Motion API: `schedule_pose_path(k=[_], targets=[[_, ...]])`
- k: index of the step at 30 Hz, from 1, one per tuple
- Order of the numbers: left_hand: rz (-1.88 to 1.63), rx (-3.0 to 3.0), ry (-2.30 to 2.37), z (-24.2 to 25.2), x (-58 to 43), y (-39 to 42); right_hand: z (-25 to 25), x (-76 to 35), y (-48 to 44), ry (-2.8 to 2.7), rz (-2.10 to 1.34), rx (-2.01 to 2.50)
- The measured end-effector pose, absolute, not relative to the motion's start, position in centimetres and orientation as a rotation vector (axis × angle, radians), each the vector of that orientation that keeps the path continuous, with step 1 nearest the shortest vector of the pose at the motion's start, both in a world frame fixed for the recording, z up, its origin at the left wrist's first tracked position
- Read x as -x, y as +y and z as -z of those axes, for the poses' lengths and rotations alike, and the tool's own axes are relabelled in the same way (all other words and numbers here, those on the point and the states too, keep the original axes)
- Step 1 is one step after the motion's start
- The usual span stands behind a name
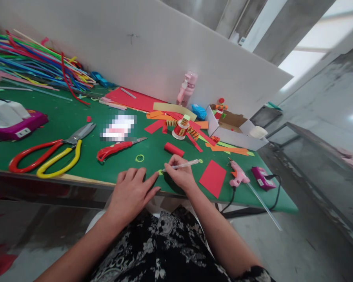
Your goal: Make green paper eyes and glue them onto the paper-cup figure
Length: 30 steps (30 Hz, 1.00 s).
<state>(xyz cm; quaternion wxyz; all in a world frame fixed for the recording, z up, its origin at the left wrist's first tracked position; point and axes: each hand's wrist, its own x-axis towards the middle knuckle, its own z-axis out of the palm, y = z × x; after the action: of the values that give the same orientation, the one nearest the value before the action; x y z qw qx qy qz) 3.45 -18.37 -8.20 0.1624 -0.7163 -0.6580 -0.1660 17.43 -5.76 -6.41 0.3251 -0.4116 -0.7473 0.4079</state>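
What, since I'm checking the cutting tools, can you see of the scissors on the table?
The large scissors lie flat on the left part of the green table, near its front edge. One long loop handle is red, the other yellow, both smooth and plastic-looking. The grey blades look metal and point toward the picture's upper right. The handles are spread apart. Only the table visibly touches them.
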Motion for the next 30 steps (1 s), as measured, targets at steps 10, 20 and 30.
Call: schedule_pose_path(k=[10, 20, 30], targets=[[0.469, 2.043, -1.878, 8.18, -3.49, -18.40, 6.38, -17.47, -5.80, -1.961, -1.089, 1.065], [0.477, 2.046, -1.891, 8.19, -3.54, -18.37, 6.13, -17.47, -5.85, -1.956, -1.135, 1.059], [0.495, 2.063, -1.930, 8.14, -3.54, -18.44, 6.31, -17.58, -5.63, -1.922, -1.116, 1.074]])
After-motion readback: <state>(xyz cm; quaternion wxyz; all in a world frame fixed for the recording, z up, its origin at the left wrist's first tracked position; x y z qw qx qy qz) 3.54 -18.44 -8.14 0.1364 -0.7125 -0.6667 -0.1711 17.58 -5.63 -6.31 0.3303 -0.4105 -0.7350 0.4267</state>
